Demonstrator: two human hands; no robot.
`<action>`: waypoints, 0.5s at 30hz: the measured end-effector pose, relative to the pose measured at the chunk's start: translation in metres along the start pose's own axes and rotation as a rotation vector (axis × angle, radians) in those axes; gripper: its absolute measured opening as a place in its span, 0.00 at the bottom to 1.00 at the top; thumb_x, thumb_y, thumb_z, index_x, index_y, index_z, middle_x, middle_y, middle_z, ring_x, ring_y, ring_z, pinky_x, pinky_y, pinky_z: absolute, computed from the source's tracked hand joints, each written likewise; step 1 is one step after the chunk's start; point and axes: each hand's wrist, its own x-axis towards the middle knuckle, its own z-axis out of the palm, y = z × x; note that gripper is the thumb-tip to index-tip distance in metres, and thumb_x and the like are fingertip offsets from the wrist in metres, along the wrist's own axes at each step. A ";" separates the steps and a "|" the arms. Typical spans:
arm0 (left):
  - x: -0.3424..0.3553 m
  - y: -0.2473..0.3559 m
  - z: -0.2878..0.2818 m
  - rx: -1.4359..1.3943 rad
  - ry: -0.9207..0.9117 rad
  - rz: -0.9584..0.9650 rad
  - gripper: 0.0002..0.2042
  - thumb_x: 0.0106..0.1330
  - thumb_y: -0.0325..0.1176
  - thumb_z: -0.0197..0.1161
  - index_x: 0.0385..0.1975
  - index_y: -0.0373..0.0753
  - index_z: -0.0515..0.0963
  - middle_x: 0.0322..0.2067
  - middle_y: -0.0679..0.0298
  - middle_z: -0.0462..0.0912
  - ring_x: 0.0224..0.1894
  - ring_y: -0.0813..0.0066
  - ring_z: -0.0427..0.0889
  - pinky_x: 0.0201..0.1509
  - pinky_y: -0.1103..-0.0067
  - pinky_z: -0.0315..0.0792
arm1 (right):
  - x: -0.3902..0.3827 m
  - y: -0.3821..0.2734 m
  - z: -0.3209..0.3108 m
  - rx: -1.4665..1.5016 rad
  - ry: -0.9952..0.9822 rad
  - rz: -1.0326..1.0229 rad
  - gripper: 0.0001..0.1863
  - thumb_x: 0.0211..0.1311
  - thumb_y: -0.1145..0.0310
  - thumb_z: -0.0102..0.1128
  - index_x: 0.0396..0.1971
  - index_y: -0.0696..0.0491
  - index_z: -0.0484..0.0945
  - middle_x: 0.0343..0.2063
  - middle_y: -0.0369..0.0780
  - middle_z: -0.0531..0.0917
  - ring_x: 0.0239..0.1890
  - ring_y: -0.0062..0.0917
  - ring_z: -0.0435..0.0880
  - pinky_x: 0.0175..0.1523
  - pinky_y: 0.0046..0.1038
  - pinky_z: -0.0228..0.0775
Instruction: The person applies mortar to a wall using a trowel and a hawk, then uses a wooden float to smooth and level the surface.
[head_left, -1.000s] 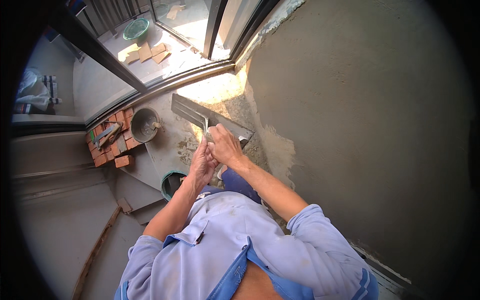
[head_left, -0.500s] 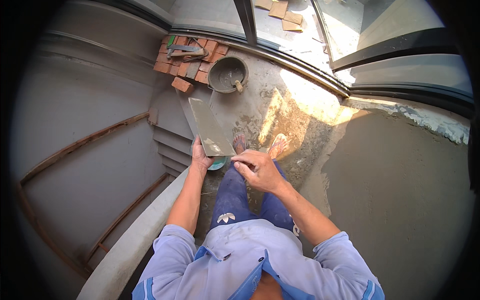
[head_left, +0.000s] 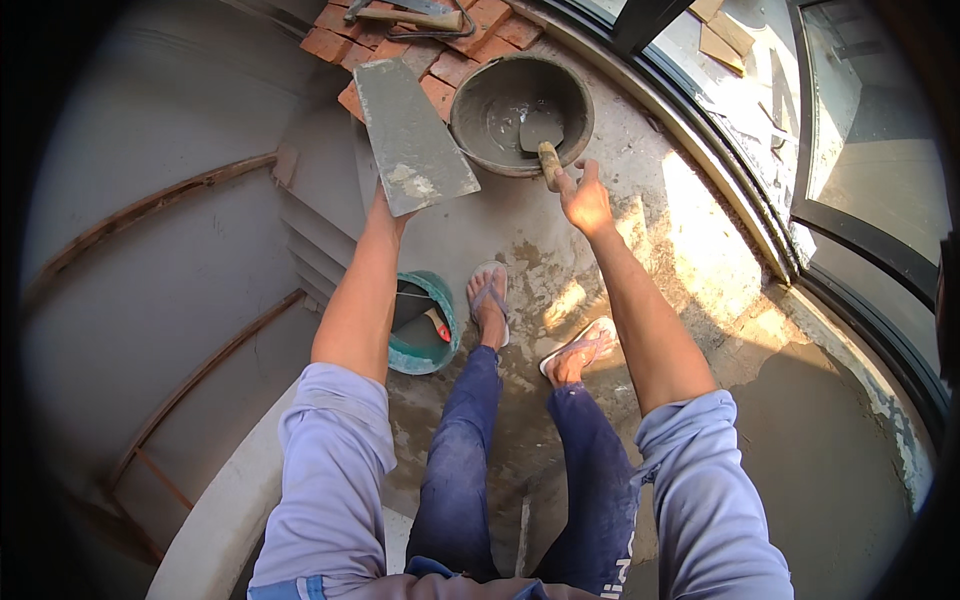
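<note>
Both arms [head_left: 660, 320] reach out in front, set wide apart, with pale blue sleeves [head_left: 335, 430] rolled up near the elbows. The left hand [head_left: 386, 212] is under a flat gray trowel [head_left: 408, 130] and holds it up — most of its fingers are hidden below the plate. The plate's wide side faces up, and it has a pale smear near its lower end. The right hand [head_left: 587, 203] is loose, with its thumb and fingers spread beside the handle [head_left: 549, 167] of a small trowel [head_left: 541, 134]. I cannot tell if it touches that handle. The small trowel rests in a round, dark bucket [head_left: 482, 110], and its handle sticks out over the rim.

Red bricks [head_left: 490, 20] are piled next to this bucket — a tool with a wooden handle [head_left: 410, 17] lies on top. The gray floor [head_left: 625, 110] has dark patches and bright sun on it. Two feet in sandals [head_left: 490, 285] stand there, with a green bucket [head_left: 405, 362] near the left one. Steps [head_left: 312, 240] are off to the left. Glass doors [head_left: 880, 170] with dark frames stand at the right.
</note>
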 end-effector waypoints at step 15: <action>0.079 -0.037 0.047 -0.372 -0.268 -0.055 0.15 0.73 0.40 0.50 0.55 0.45 0.72 0.51 0.65 0.77 0.52 0.67 0.78 0.56 0.70 0.76 | 0.059 -0.007 -0.028 -0.565 -0.181 -0.061 0.19 0.49 0.71 0.59 0.43 0.62 0.75 0.32 0.53 0.83 0.37 0.42 0.84 0.42 0.35 0.79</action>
